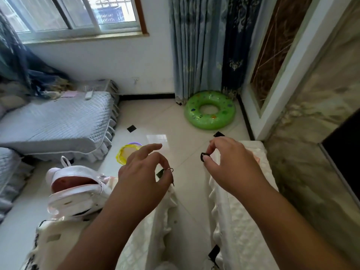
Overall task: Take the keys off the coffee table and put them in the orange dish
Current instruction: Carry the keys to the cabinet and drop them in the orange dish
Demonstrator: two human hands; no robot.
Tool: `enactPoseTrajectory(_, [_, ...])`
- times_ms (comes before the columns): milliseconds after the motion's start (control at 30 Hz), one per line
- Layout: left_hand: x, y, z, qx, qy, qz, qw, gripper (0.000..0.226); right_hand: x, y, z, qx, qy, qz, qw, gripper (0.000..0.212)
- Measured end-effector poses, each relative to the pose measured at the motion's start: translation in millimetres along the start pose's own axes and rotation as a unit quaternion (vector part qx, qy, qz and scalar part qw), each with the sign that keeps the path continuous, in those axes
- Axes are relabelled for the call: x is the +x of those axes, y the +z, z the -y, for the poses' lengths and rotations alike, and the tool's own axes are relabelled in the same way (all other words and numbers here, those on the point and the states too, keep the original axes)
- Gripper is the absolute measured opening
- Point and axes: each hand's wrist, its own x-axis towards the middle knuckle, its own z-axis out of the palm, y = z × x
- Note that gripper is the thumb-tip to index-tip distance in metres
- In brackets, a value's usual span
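My left hand (145,172) is raised over the floor gap, thumb and forefinger pinched on a thin metal key ring (169,169); a small dark piece hangs below the fingers. My right hand (229,162) is held level with it to the right, fingertips pinched on a small black key head (204,157). The rest of the keys is hidden by my fingers. No orange dish is in view. A white-covered table (148,240) lies under my left forearm.
A white backpack (76,191) lies open on the left table. A second white-covered surface (239,221) is on the right. A yellow hoop (124,152) and a green swim ring (210,110) lie on the tiled floor. A grey sofa (58,121) stands left.
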Motion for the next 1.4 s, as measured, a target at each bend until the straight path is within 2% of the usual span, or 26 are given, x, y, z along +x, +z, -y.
enactPoseTrajectory(133, [42, 18, -2, 0.001, -0.006, 0.01, 1.0, 0.011, 33, 1, -20, 0.003, 0.022, 0.007, 1.0, 0.01])
enactPoseTrajectory(800, [357, 68, 20, -0.005, 0.164, 0.131, 0.978, 0.004, 247, 8, -69, -0.037, 0.186, -0.089, 0.978, 0.011])
enactPoseTrajectory(1033, [444, 103, -9, 0.009, 0.203, 0.185, 0.962, 0.006, 298, 4, -118, -0.04, 0.25, -0.104, 0.962, 0.01])
enactPoseTrajectory(1400, [565, 149, -77, 0.011, 0.261, 0.162, 0.952, 0.005, 418, -36, -210, -0.009, 0.251, -0.165, 0.954, 0.009])
